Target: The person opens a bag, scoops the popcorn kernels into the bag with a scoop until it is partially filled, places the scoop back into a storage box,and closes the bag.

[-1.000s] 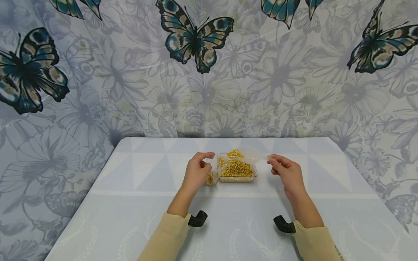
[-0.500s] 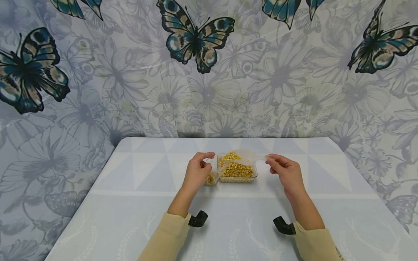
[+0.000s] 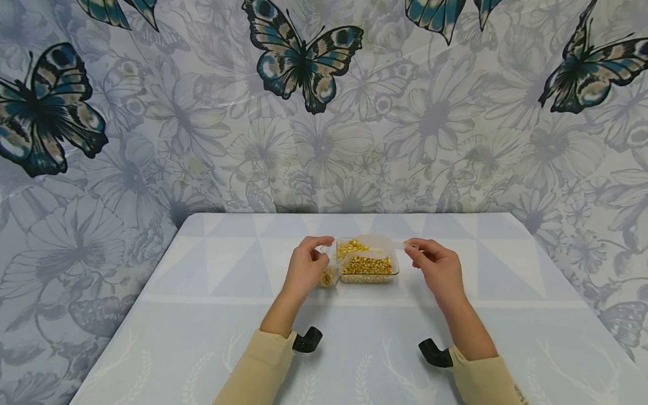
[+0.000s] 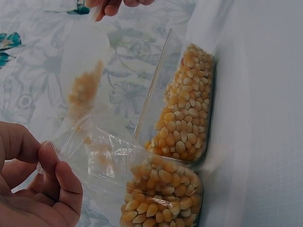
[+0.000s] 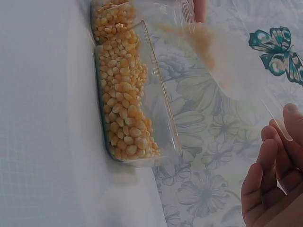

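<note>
A clear rectangular container with see-through walls (image 5: 156, 109) stands on the pale blue-and-white patterned table (image 3: 349, 360), partly filled with yellow corn kernels (image 5: 125, 104). Just to the container's left, a transparent plastic bag (image 4: 109, 147) sits with more kernels gathered in its bottom. The left hand (image 3: 304, 264), also left of the container, grips the bag's upper edge with curled fingers. To the right of the container, the right hand (image 3: 439, 269) pinches the handle of a translucent whitish plastic scoop (image 5: 239, 71) between thumb and fingers. The scoop's bowl is above the container, its front end toward the bag, and kernels show through its wall. Nearer the wearer than the container are cream sleeves (image 3: 255, 368) and two black curved pieces (image 3: 307, 340) at the wrists. Behind it hangs a grey floral backdrop (image 3: 435, 118) with teal-and-black butterflies (image 3: 304, 59).
</note>
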